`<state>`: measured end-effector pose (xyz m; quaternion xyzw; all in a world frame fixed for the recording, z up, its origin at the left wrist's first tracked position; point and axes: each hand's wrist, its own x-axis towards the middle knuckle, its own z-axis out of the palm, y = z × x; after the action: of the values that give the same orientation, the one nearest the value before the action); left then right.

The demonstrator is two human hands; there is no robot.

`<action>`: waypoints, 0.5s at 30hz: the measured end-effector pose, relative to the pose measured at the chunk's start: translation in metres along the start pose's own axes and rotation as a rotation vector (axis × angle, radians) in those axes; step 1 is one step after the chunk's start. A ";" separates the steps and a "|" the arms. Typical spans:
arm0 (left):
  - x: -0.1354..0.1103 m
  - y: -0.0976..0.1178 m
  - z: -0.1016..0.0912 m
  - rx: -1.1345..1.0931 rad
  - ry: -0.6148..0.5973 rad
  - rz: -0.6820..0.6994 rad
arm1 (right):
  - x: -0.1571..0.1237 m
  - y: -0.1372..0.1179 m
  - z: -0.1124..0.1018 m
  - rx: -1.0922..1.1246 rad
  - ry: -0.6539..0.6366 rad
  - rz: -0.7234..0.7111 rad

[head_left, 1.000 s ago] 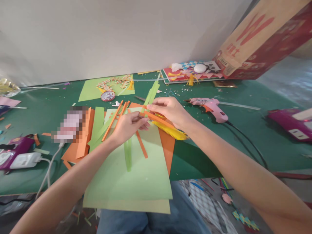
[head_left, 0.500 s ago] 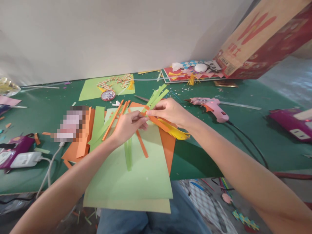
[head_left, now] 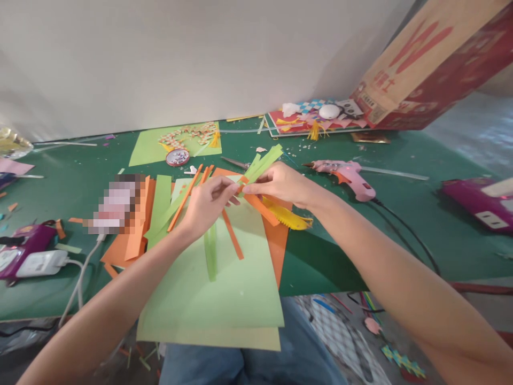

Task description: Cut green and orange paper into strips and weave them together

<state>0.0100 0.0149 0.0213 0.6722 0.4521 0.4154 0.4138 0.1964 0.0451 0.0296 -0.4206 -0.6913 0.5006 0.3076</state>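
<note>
Green paper strips [head_left: 262, 164] fan up and to the right from a small crossing with an orange paper strip [head_left: 264, 209]. My right hand [head_left: 286, 184] pinches this crossing between thumb and fingers. From the other side, my left hand [head_left: 212, 202] has its thumb and forefinger closed at the same woven spot, partly hiding it. Beneath both hands lies a stack of pale green paper sheets [head_left: 216, 305], with a loose orange strip [head_left: 232, 235] and green strips [head_left: 210, 254] on it. Narrow orange strips [head_left: 185, 198] lie just left of my left hand.
A pink glue gun [head_left: 347, 176] rests right of my hands, its cord running off the table edge. Scissors [head_left: 234, 162] and a yellow toothed object [head_left: 294, 216] lie close by. A phone [head_left: 116, 203] is at left; a paper bag [head_left: 425, 69] stands at back right.
The green strips have swung slightly and look wider and more bunched. My left fingers have shifted and opened a little around the crossing; my right hand has barely moved.
</note>
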 end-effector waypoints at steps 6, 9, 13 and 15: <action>0.001 0.000 -0.001 -0.004 0.022 0.008 | -0.003 -0.006 -0.001 0.035 0.044 0.052; 0.001 -0.002 -0.001 -0.017 0.037 0.004 | -0.004 -0.008 -0.002 0.027 0.096 0.062; 0.001 -0.004 -0.001 -0.014 0.030 -0.009 | -0.002 -0.007 -0.001 0.023 0.148 0.052; 0.001 -0.004 -0.001 -0.021 0.035 -0.017 | -0.001 -0.007 0.000 0.009 0.171 0.048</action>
<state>0.0083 0.0172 0.0185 0.6566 0.4604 0.4283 0.4165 0.1954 0.0429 0.0365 -0.4769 -0.6501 0.4730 0.3553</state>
